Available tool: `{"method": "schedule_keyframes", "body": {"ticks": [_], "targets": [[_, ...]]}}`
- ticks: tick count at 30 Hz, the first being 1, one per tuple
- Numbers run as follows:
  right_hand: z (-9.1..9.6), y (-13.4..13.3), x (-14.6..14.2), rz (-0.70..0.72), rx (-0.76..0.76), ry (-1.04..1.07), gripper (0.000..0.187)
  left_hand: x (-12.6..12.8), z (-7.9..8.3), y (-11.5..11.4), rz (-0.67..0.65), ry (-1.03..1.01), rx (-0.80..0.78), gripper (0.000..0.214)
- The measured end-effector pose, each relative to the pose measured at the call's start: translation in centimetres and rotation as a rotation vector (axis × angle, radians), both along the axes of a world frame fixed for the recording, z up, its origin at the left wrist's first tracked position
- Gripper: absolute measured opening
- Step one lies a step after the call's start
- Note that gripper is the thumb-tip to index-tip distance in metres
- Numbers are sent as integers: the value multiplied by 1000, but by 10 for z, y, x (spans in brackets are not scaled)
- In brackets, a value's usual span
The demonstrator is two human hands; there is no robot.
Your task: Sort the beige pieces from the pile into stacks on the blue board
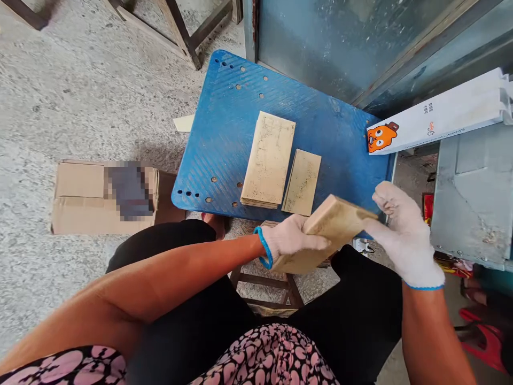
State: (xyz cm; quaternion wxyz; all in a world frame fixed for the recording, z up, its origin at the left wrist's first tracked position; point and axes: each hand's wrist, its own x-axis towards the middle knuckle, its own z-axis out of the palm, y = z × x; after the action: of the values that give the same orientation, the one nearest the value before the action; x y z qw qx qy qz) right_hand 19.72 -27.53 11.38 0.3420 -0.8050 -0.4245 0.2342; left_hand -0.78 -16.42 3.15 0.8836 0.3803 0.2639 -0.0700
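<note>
My left hand point(294, 236), in a white knit glove with a blue cuff, is closed around a thick stack of tan rectangular boards point(340, 218). The stack is held tilted above my lap at the table's near edge. At its right end is my gloved right hand point(404, 235), fingers apart from the thumb. That thumb lies against the stack's corner. On the blue table point(224, 144) rests a larger pile of tan boards point(269, 159) with dark specks. Beside it lies a smaller, lower pile of similar boards point(302, 182).
A white paper bag point(441, 115) with an orange cartoon figure lies across the table's right end. Next to it stands a grey metal cabinet point(473, 192). On the floor at left is a cardboard box point(80, 198) with a blurred dark item. A wooden stool point(264, 280) stands between my legs.
</note>
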Motion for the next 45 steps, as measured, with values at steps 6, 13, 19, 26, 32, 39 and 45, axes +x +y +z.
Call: {"method": "schedule_keyframes", "body": {"ticks": [6,13,19,26,32,39,45], "targets": [[18,-15,-24,418,-612,50,67,-22,-6,-17,-297,-166,321,29],[0,-53,-81,489,-575,164,45,-40,-8,-4,-574,-295,575,26],[-18,-84,-119,439,-563,35,45,-35,-5,6,-1032,-231,860,69],[-52,-81,-151,668,-845,-91,46,-30,58,25,-1026,98,1261,59],[-101,-65,-170,846,-1041,-206,42,-38,63,45,-850,139,1238,68],[-142,-41,-181,901,-1146,-269,38,-39,44,68,-842,259,1292,50],[-163,-37,-182,891,-1162,-256,42,-36,39,70,-703,290,1136,48]]}}
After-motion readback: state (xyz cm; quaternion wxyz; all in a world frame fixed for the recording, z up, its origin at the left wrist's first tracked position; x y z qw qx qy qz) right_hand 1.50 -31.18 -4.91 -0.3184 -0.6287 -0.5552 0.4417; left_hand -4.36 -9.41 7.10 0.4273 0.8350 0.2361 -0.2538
